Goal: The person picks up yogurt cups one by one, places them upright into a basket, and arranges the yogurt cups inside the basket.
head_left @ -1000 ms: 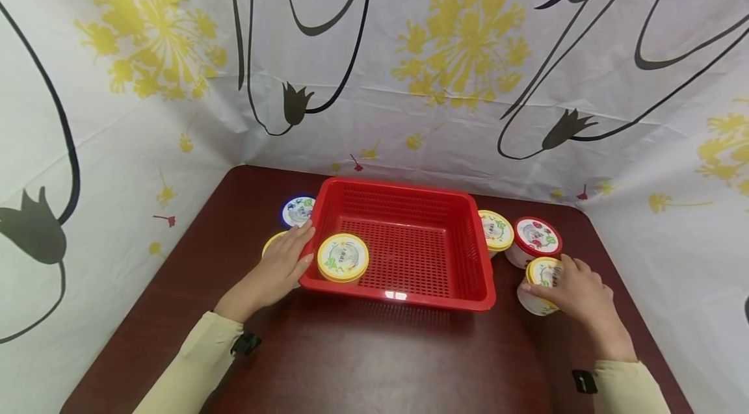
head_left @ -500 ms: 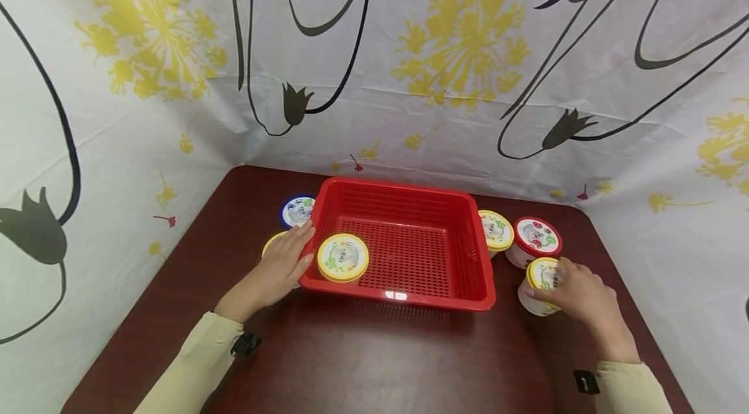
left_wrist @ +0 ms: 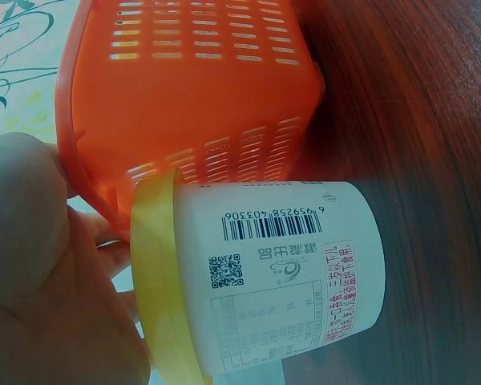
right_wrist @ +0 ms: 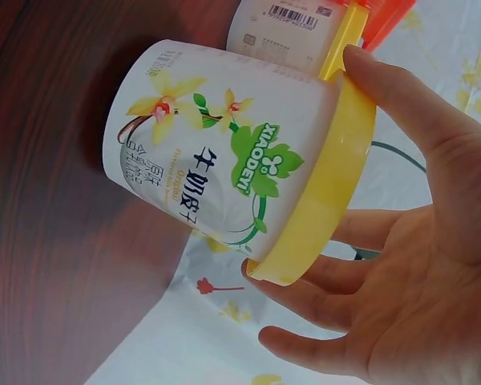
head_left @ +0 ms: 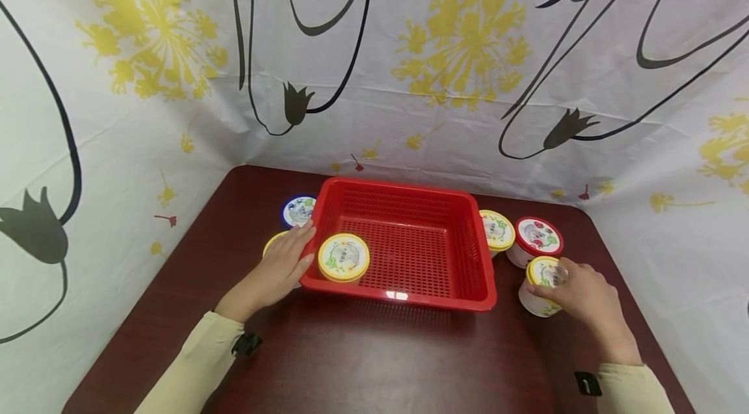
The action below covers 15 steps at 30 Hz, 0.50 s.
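Observation:
In the head view, my left hand [head_left: 281, 263] rests on the left rim of a red plastic basket [head_left: 392, 300], fingers mostly straight. Under it, largely hidden there, is a yellow-lidded tub [left_wrist: 280, 273], white-sided in the left wrist view. At the right, my right hand [head_left: 588, 297] grips another white tub [head_left: 539, 302] by its yellow lid, thumb on one side of the edge and fingers on the other. Its printed front [right_wrist: 216, 152] shows yellow flowers and a green leaf logo. Whether it touches the table is hard to tell. One yellow-lidded tub [head_left: 344, 258] sits inside the basket, front left.
A blue-lidded tub [head_left: 297, 211] stands left of the basket. Right of the basket are a yellow-lidded tub [head_left: 497, 231] and a red-lidded tub [head_left: 537, 238], close to the gripped one. The dark table [head_left: 380, 355] meets patterned cloth [head_left: 374, 76] at the back and sides.
My right hand has shifted very slightly right on the gripped tub, its thumb moving a little along the lid. My left hand, the basket and the other tubs stay put.

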Motion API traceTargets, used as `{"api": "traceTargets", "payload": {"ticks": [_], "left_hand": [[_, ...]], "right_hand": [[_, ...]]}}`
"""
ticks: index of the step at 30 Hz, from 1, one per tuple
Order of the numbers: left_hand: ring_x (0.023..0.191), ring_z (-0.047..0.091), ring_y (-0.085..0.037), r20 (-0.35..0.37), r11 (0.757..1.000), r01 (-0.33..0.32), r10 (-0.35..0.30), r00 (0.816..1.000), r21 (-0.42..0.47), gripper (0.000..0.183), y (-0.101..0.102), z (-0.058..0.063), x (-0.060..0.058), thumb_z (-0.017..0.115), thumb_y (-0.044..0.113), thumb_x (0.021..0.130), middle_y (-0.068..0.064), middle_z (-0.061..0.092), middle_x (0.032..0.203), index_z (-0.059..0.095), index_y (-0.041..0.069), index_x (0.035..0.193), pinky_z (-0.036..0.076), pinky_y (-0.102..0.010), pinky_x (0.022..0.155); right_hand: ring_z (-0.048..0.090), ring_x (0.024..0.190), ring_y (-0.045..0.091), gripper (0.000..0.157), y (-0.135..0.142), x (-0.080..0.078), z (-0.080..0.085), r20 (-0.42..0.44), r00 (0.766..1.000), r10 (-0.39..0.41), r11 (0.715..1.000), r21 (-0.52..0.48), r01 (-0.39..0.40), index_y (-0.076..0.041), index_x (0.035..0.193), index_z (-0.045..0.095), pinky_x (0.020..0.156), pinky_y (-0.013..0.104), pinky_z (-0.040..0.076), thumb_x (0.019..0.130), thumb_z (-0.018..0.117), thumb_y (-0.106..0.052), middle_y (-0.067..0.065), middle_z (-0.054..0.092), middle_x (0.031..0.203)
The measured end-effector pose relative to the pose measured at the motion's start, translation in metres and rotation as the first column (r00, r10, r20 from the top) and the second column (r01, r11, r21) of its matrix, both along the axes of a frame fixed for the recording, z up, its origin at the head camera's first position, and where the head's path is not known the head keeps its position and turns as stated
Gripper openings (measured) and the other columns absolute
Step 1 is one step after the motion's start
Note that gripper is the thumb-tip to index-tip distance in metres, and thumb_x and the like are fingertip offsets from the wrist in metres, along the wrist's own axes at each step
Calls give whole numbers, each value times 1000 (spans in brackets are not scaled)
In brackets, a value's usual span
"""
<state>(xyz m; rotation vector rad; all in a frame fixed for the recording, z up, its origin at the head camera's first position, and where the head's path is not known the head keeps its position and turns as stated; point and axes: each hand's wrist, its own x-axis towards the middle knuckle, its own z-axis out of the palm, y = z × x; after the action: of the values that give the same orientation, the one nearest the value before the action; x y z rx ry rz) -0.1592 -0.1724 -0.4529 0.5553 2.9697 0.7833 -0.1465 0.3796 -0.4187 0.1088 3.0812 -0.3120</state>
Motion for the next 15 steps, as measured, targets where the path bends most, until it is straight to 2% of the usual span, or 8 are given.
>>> {"api": "traceTargets", "payload": {"ticks": [6, 15], "left_hand": [[155, 15, -32, 2, 1000, 3, -3, 1000, 0, 74, 0, 0, 0, 55, 38, 99, -1, 15, 168, 17, 20, 160, 26, -60, 121], [155, 15, -32, 6, 1000, 1, -1, 1000, 1, 74, 0, -1, 0, 55, 38, 98, -1, 15, 168, 17, 20, 160, 25, -60, 121]], "right_hand": [[60, 91, 46, 95, -4, 1, 4, -27, 1000, 12, 1000, 16, -11, 7, 123, 56, 62, 60, 49, 73, 71, -72, 36, 61, 107], [55, 96, 51, 94, -17, 2, 15, -121, 992, 24, 1000, 8, -23, 9, 126, 55, 65, 62, 50, 75, 71, -68, 41, 56, 115]]}}
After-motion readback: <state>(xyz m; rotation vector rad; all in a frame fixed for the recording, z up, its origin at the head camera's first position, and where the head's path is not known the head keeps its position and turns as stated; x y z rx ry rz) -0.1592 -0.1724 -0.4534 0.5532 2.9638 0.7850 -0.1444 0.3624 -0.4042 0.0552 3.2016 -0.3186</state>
